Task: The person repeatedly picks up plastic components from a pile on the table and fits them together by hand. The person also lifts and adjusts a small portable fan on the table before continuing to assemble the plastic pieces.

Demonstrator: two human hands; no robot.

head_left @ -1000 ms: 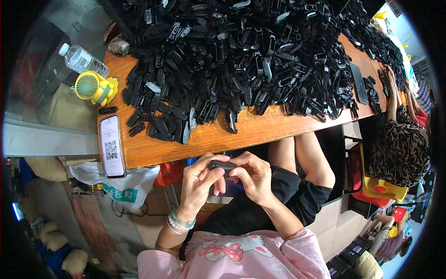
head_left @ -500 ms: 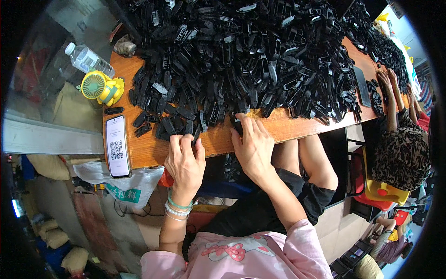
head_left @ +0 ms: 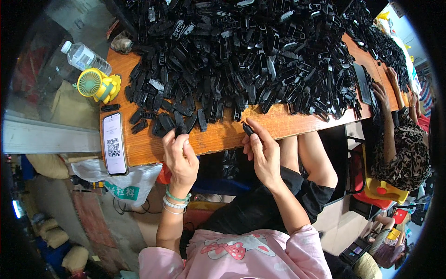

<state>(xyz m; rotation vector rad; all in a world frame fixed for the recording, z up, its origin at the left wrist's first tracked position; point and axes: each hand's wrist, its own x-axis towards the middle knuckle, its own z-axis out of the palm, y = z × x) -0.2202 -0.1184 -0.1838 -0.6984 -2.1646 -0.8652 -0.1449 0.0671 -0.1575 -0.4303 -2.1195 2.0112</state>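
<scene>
The wooden tabletop (head_left: pixel 297 124) glows a warm orange-brown, its bare near edge catching the light. Beside its left end I see a white ledge (head_left: pixel 51 137), below a dim grey surface, wall or glass, I can't tell. Under that end lies a grey floor with a worn reddish strip (head_left: pixel 95 211). Pale floor tiles (head_left: pixel 329 221) and a yellow-and-red plastic seat (head_left: pixel 371 191) sit toward the tabletop's right end; a bright, pale wall (head_left: pixel 403 24) rises beyond it.
</scene>
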